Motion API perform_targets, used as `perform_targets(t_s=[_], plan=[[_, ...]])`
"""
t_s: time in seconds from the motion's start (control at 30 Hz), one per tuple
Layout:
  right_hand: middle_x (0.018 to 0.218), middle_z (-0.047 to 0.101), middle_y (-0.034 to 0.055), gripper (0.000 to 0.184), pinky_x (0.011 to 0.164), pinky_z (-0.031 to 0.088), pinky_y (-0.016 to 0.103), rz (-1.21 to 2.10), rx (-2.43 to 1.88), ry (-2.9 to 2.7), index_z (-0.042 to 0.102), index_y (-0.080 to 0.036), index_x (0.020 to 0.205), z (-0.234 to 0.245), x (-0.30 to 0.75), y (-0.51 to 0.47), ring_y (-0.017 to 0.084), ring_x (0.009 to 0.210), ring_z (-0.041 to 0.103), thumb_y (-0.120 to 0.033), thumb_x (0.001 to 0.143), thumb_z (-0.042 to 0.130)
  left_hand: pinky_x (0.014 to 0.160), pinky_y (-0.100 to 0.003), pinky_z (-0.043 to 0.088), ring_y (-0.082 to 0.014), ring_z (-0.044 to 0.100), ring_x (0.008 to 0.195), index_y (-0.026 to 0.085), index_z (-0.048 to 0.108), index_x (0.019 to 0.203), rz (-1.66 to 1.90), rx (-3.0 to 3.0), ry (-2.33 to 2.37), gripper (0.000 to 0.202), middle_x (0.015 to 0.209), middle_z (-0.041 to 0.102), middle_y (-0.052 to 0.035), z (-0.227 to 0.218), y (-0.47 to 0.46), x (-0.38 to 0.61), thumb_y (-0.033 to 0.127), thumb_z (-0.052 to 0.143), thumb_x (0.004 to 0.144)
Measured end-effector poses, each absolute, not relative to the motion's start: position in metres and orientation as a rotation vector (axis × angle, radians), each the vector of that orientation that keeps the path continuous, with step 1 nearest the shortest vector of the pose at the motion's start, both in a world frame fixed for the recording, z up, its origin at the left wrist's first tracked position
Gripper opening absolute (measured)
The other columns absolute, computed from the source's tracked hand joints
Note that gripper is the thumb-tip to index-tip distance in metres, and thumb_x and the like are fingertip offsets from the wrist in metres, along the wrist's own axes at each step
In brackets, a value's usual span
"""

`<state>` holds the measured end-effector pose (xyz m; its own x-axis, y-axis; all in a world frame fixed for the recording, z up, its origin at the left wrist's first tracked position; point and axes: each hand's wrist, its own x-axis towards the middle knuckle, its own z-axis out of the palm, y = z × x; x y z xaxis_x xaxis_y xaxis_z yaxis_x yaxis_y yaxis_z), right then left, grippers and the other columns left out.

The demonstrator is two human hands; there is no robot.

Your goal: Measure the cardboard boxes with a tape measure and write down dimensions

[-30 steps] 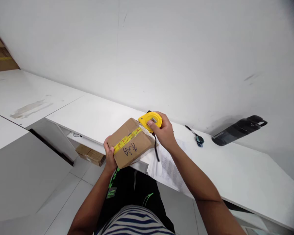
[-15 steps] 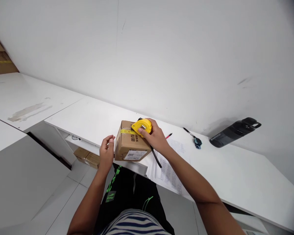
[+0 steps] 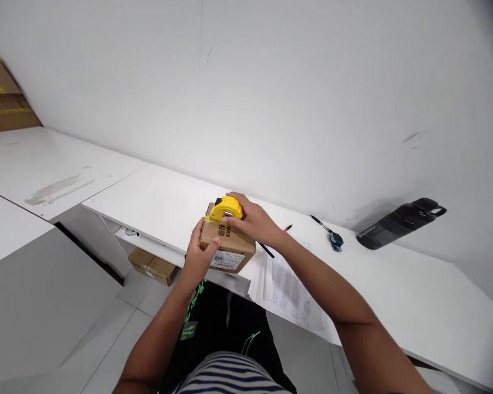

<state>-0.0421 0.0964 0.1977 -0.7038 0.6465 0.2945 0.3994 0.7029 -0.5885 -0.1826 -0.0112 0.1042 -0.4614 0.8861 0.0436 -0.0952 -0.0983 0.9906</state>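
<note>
A small brown cardboard box [image 3: 243, 244] with black print, yellow tape and a white label stands near the front edge of the desk. My right hand [image 3: 258, 221] grips a yellow tape measure [image 3: 229, 206] over the far part of the box's top. My left hand [image 3: 198, 253] is wrapped round the box's left side, its thumb on the near top edge and its fingertips near the tape measure. Whether any blade is drawn out, I cannot tell. A black strap [image 3: 266, 251] sticks out at the box's right side.
Printed papers [image 3: 291, 290] lie right of the box, with a red-tipped pen [image 3: 288, 227] behind them. Farther right are a black pen [image 3: 318, 220], a small blue-black item [image 3: 336, 241] and a dark bottle [image 3: 398, 223]. Larger cartons [image 3: 8, 104] stand far left; another box [image 3: 153, 265] sits below the desk.
My left hand has moved right from beside the box and taken hold of its left side. My right hand has shifted the tape measure left and turned it over the box top.
</note>
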Motion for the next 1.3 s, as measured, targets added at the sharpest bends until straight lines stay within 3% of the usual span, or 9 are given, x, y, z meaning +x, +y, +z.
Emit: perform_targets(t_s=[0.3, 0.5, 0.8, 1.3], plan=[[0.114, 0.067, 0.0050, 0.058, 0.074, 0.044, 0.035, 0.559, -0.710, -2.654, 0.040, -0.029, 0.139, 0.209, -0.063, 0.105, 0.024, 0.092, 0.062, -0.051, 0.088, 0.055, 0.100, -0.037, 0.048, -0.0256, 0.057, 0.121, 0.020, 0.033, 0.149, 1.655, 0.903, 1.405, 0.075, 0.140, 0.053, -0.0127, 0.103, -0.011, -0.183, 0.037, 0.064, 0.083], [0.123, 0.064, 0.0062, 0.062, 0.079, 0.045, 0.035, 0.613, -0.606, -2.721, 0.036, -0.028, 0.142, 0.212, -0.063, 0.111, 0.024, 0.098, 0.061, -0.052, 0.088, 0.055, 0.106, -0.035, 0.043, -0.0245, 0.047, 0.133, 0.028, 0.016, 0.154, 1.742, 1.014, 1.387, 0.084, 0.157, 0.031, -0.0088, 0.104, -0.011, -0.181, 0.036, 0.062, 0.085], [0.116, 0.067, 0.0068, 0.056, 0.074, 0.044, 0.035, 0.560, -0.618, -2.800, 0.039, -0.028, 0.138, 0.218, -0.061, 0.108, 0.025, 0.092, 0.062, -0.048, 0.088, 0.054, 0.105, -0.036, 0.044, -0.0258, 0.052, 0.127, 0.025, 0.036, 0.148, 1.717, 1.076, 1.508, 0.067, 0.144, 0.049, -0.0084, 0.102, -0.011, -0.181, 0.038, 0.058, 0.086], [0.111, 0.069, 0.0042, 0.050, 0.064, 0.042, 0.032, 0.581, -0.783, -2.747, 0.044, -0.031, 0.132, 0.208, 0.028, 0.114, 0.022, 0.081, 0.063, -0.052, 0.088, 0.054, 0.108, -0.036, 0.042, -0.0246, 0.050, 0.130, 0.026, 0.041, 0.146, 1.726, 1.124, 1.589, 0.062, 0.148, 0.047, -0.0058, 0.102, -0.008, -0.183, 0.037, 0.058, 0.087]])
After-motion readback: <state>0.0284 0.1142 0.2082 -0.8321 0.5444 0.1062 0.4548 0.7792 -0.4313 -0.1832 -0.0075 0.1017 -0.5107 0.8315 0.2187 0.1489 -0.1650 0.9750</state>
